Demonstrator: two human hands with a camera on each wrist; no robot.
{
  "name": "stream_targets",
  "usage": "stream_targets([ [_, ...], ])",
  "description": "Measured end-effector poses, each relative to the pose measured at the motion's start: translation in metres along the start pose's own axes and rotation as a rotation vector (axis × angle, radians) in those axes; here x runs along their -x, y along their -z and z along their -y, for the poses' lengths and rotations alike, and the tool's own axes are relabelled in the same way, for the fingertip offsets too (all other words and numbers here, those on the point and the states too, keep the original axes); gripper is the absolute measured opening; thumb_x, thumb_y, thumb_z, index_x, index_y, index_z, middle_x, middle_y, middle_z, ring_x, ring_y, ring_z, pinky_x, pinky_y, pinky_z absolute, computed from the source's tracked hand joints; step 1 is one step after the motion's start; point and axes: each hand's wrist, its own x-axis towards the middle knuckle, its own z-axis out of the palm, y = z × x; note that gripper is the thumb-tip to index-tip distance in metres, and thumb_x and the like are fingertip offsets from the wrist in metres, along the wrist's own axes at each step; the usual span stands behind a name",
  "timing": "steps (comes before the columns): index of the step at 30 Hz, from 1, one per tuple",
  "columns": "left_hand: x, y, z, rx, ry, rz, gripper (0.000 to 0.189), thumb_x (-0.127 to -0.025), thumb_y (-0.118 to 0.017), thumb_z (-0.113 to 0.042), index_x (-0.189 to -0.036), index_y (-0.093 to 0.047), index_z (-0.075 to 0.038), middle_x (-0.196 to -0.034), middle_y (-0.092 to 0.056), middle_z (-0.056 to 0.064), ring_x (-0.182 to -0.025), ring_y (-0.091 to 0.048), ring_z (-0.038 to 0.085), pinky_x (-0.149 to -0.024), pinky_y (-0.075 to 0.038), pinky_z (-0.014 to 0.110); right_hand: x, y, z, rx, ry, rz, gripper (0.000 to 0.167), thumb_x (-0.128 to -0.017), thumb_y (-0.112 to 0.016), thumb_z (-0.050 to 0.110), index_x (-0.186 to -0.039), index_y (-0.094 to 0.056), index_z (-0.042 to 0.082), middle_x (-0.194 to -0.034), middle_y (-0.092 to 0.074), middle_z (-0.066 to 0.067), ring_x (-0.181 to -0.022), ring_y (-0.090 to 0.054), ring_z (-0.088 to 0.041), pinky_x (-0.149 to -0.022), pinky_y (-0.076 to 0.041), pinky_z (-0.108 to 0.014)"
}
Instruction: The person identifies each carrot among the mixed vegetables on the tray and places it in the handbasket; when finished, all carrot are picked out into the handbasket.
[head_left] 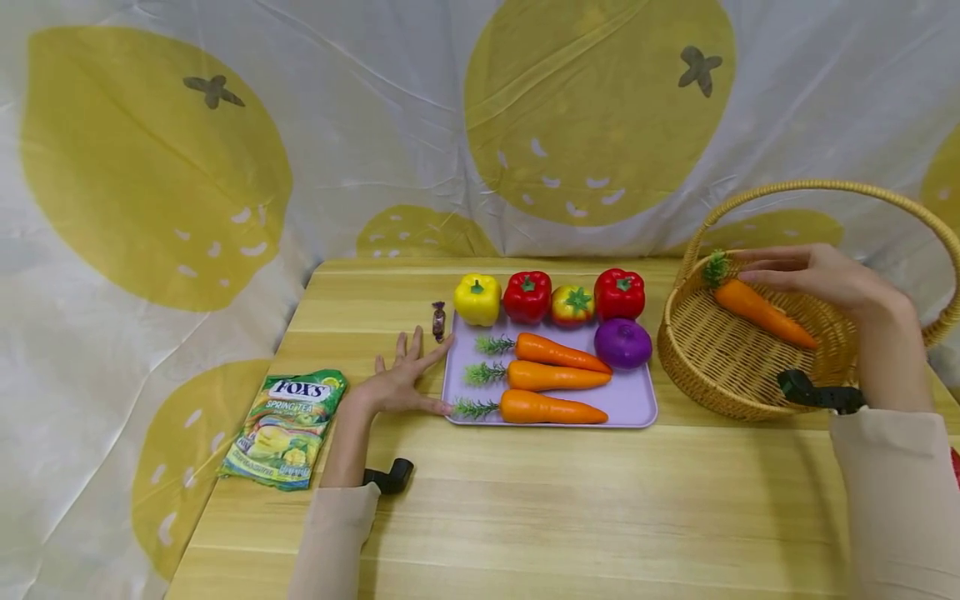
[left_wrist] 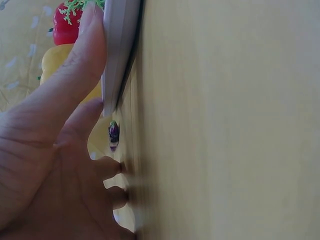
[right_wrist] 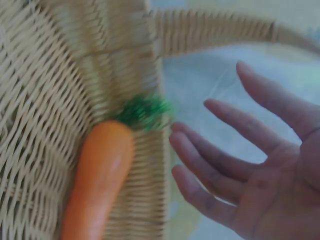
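Observation:
My left hand [head_left: 397,385] spreads its fingers at the left edge of a lilac tray [head_left: 637,412], thumb and index finger touching the rim. Three carrots [head_left: 558,375] with green tops lie on that tray, beside a purple onion [head_left: 623,343]. Along its back stand a yellow bell pepper [head_left: 477,299], two red bell peppers [head_left: 527,297] and a red-yellow tomato-like piece [head_left: 572,306]. Over the wicker basket [head_left: 697,379] at the right hovers my right hand [head_left: 825,275], fingers loosely extended, holding nothing. Inside the basket lies another carrot [right_wrist: 105,175], apart from the fingers in the right wrist view.
A green Fox's Spring Tea candy bag [head_left: 287,429] lies left of my left forearm. One small wrapped candy [head_left: 438,322] sits by the tray's back left corner. The basket's tall handle [head_left: 817,185] arches over my right hand. A lemon-print cloth [head_left: 390,125] hangs behind the table.

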Motion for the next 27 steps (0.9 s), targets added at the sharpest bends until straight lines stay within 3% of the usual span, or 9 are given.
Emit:
stream_targets([
  [2,0.000,0.000,-0.001,-0.001,0.000,0.000,0.114,-0.083,-0.084,-0.049,-0.167,-0.009,-0.033,-0.168,0.030,0.021,-0.153,0.032,0.046,-0.114,0.018,0.080,0.010,-0.003,0.010,0.023,0.021,-0.023,0.059,-0.105,-0.058,0.045,-0.156,-0.049,0.017,-0.117,-0.061,0.040,-0.108,-0.044,0.022,-0.112,-0.045,-0.036],
  [4,0.000,0.001,-0.001,-0.003,0.001,-0.001,0.114,-0.084,-0.084,-0.049,-0.167,-0.009,-0.033,-0.168,0.030,0.021,-0.153,0.032,0.046,-0.114,0.018,0.080,0.019,-0.008,0.020,0.014,0.039,-0.047,0.058,-0.105,-0.059,0.043,-0.155,-0.049,0.017,-0.120,-0.063,0.038,-0.107,-0.046,0.025,-0.098,-0.046,-0.014],
  [6,0.000,0.001,-0.001,-0.005,0.002,-0.001,0.113,-0.084,-0.084,-0.049,-0.167,-0.009,-0.033,-0.168,0.029,0.022,-0.154,0.032,0.046,-0.114,0.018,0.080,0.028,-0.015,0.030,-0.006,0.059,-0.086,0.055,-0.105,-0.060,0.041,-0.153,-0.052,0.017,-0.118,-0.064,0.038,-0.106,-0.049,0.025,-0.081,-0.041,-0.001],
  [11,-0.001,0.001,0.000,-0.006,0.006,0.001,0.113,-0.084,-0.084,-0.049,-0.167,-0.009,-0.033,-0.168,0.029,0.021,-0.154,0.032,0.046,-0.115,0.018,0.080,0.046,-0.044,0.057,-0.079,0.180,-0.199,0.042,-0.102,-0.067,0.029,-0.141,-0.064,0.015,-0.116,-0.071,0.029,-0.104,-0.062,0.016,-0.080,-0.050,-0.005],
  [15,-0.001,0.001,0.000,-0.012,0.007,0.002,0.113,-0.084,-0.084,-0.049,-0.167,-0.009,-0.033,-0.169,0.029,0.021,-0.154,0.032,0.046,-0.115,0.018,0.080,0.048,-0.075,0.077,-0.166,0.310,-0.218,0.036,-0.100,-0.070,0.018,-0.135,-0.068,0.011,-0.119,-0.075,0.015,-0.102,-0.071,-0.001,-0.082,-0.056,-0.012],
  [21,-0.002,0.000,0.000,-0.015,0.004,0.000,0.114,-0.084,-0.084,-0.049,-0.167,-0.009,-0.032,-0.169,0.029,0.022,-0.154,0.031,0.047,-0.115,0.018,0.080,0.037,-0.129,0.100,-0.225,0.388,-0.182,0.036,-0.096,-0.075,0.017,-0.132,-0.072,0.017,-0.118,-0.077,0.007,-0.103,-0.072,-0.009,-0.084,-0.057,-0.018],
  [27,-0.002,0.000,0.001,-0.026,0.007,0.000,0.114,-0.083,-0.084,-0.050,-0.167,-0.008,-0.033,-0.169,0.029,0.021,-0.154,0.031,0.046,-0.115,0.017,0.080,0.024,-0.175,0.115,-0.230,0.477,-0.060,0.040,-0.092,-0.079,0.019,-0.131,-0.072,0.021,-0.123,-0.076,-0.004,-0.107,-0.072,-0.021,-0.089,-0.060,-0.027],
])
